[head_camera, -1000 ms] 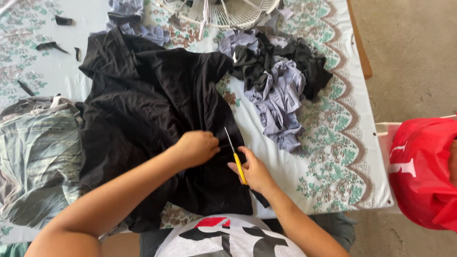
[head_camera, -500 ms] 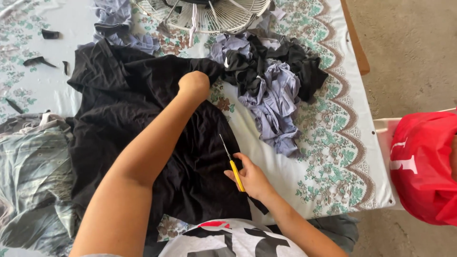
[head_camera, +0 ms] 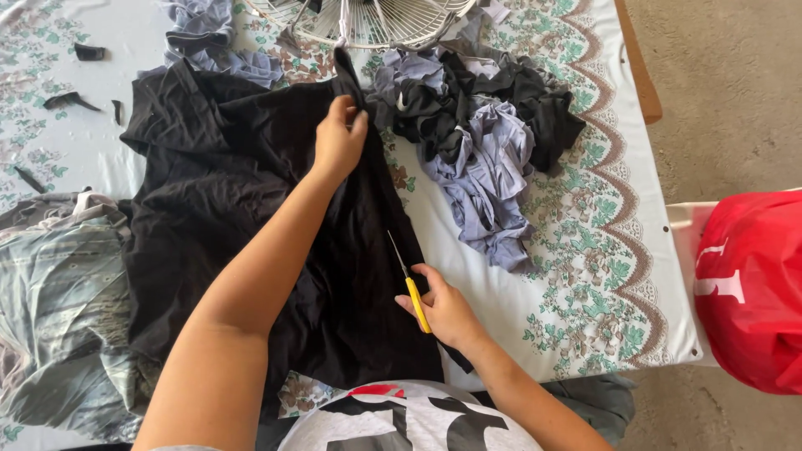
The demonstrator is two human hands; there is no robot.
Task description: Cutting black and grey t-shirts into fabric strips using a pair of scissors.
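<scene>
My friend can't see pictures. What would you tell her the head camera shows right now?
A person's left hand pinches the far edge of a black cloth spread on a flowered tablecloth, while the right hand holds yellow-handled scissors at the cloth's right edge. A heap of grey and black scraps lies beyond, near a white fan.

Floral-clothed table (head_camera: 601, 276) stands on bare grey floor (head_camera: 735, 92).

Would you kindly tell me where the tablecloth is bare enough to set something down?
Bare floral tablecloth shows right of the grey-and-black scrap pile, out to the table edge. A paler patch lies at far left, dotted with small black offcuts. The middle is crowded: black garment, both hands, fan.
</scene>
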